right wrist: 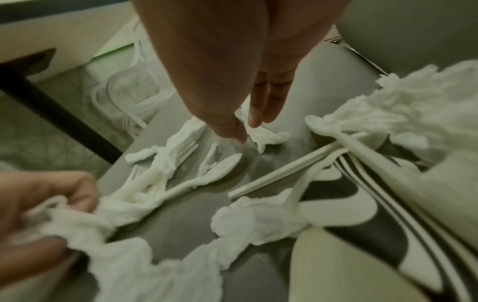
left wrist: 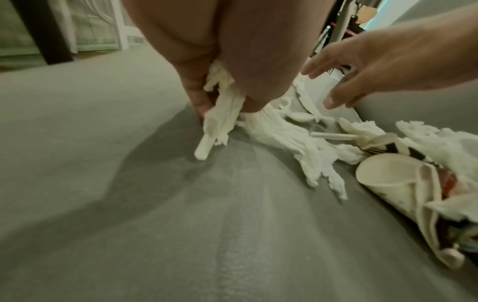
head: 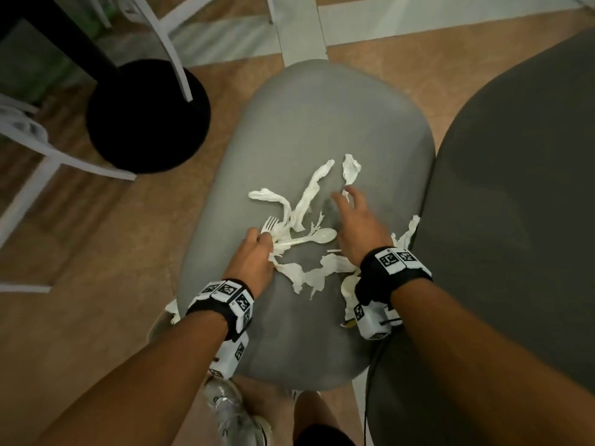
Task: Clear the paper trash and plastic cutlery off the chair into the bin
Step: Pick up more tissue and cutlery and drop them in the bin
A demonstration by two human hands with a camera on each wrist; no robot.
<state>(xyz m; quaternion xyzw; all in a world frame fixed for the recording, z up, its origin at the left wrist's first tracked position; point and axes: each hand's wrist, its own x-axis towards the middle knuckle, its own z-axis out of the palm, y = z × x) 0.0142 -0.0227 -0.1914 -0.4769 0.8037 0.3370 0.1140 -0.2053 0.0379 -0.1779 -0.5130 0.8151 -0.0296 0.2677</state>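
Left hand [head: 254, 252] grips tissue strips [left wrist: 222, 114]; right hand [head: 357, 226] spread above seat [head: 306, 130].

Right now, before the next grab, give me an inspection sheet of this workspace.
Surface: grey chair seat, cushioned, littered on its near half.
Job's things: torn tissue strips; white fork; white spoon; no bin in view.
Clutter: crushed paper cup and more cutlery at the seat's right edge.
Grippers: left hand grips tissue and a plastic handle; right hand is open, fingers extended over a tissue scrap.
Cables: a dark cable hangs below the right wrist.
Surroundings: second grey seat to the right; black table base; white chair legs; wood-look floor.
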